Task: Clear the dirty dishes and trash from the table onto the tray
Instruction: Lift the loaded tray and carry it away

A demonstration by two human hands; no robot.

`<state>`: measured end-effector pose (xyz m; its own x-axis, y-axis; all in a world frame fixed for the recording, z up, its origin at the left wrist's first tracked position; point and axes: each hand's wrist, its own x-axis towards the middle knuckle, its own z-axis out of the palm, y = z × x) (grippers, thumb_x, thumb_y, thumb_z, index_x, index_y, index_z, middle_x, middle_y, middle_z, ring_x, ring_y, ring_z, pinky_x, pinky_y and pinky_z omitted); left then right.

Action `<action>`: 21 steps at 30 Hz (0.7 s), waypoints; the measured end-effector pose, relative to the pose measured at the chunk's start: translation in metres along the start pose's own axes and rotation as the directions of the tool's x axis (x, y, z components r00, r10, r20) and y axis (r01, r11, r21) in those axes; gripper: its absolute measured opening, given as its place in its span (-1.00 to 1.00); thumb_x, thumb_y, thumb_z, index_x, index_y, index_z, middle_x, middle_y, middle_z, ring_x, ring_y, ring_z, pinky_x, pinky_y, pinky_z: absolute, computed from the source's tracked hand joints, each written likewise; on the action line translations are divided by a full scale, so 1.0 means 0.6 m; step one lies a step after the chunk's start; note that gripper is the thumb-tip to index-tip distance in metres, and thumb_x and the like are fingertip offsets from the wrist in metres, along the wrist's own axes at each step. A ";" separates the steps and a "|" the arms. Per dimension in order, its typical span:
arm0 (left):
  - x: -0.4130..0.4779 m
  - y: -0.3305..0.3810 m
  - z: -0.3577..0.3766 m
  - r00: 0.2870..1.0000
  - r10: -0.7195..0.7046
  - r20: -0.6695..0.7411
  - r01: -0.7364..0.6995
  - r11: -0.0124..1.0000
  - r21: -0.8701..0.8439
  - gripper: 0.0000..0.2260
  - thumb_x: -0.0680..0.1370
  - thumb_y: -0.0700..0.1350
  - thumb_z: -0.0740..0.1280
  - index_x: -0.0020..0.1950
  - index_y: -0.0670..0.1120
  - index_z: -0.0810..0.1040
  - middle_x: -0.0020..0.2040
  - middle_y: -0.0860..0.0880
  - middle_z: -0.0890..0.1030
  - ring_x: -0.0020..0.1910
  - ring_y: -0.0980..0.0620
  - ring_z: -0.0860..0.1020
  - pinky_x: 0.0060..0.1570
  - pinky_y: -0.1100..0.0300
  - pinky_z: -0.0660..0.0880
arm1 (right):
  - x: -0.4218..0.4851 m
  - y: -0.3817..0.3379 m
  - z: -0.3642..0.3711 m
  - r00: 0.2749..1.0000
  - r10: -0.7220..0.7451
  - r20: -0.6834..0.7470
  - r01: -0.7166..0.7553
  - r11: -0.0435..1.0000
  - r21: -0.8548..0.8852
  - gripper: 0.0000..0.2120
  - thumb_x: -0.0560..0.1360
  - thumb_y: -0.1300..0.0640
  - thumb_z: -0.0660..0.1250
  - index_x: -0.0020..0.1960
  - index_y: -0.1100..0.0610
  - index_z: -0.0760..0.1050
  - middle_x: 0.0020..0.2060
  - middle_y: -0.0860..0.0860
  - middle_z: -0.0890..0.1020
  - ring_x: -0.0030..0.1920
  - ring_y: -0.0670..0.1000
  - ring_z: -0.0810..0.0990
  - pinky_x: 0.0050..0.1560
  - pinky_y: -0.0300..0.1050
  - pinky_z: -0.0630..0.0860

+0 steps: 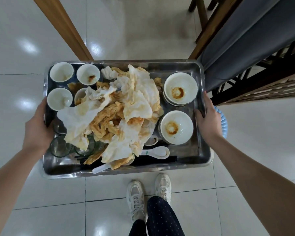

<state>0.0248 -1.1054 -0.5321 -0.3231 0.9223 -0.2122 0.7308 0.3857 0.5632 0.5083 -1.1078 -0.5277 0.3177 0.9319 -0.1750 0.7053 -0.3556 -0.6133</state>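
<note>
Over the tiled floor (pixel 24 184), in the head view, the metal tray (pixel 191 160) hangs in the air in front of the person, just ahead of their white shoes (pixel 136 198), its long axis running from 9 o'clock to 3 o'clock. The left hand (pixel 37 126) grips the short end at 9 o'clock, thumb over the rim and the rest tucked out of sight beneath. The right hand (pixel 209 121) holds the short end at 3 o'clock, its fingers (pixel 198 114) curled over the rim and clamped on it. Everything seems to be aboard: a heap of stained napkins (pixel 112 113) in the middle, cups (pixel 61 72) towards 10 o'clock, two smeared bowls (pixel 180 89) towards 2 and 4 o'clock, glasses (pixel 60 148) at 8 o'clock, and a spoon (pixel 157 152) and dark chopsticks (pixel 157 159) along the near edge. I cannot pick out the desk it came from. I would say the clearing is done and what is left is the carrying. The hands sit opposite each other, level across the long axis, and the tray has to stay that way, since the glasses on the left would slide or tip first if either end dips.
</note>
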 end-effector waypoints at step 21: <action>-0.047 0.006 -0.030 0.998 -0.046 0.049 0.048 0.998 -0.032 -0.48 0.58 -0.25 0.25 0.42 0.22 0.31 0.15 -0.14 0.59 0.11 -0.26 0.56 0.12 -0.25 0.50 | -0.001 -0.018 -0.032 0.999 -0.034 0.034 0.030 0.992 0.126 -0.43 0.56 0.19 0.26 0.49 -0.12 0.18 0.19 -0.12 0.57 -0.02 -0.43 0.48 -0.14 -0.70 0.28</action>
<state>0.0258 -1.1303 -0.5095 -0.3270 0.9036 -0.2769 0.6947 0.4285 0.5778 0.5126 -1.1056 -0.5064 0.2716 0.9454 -0.1799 0.6287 -0.3158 -0.7106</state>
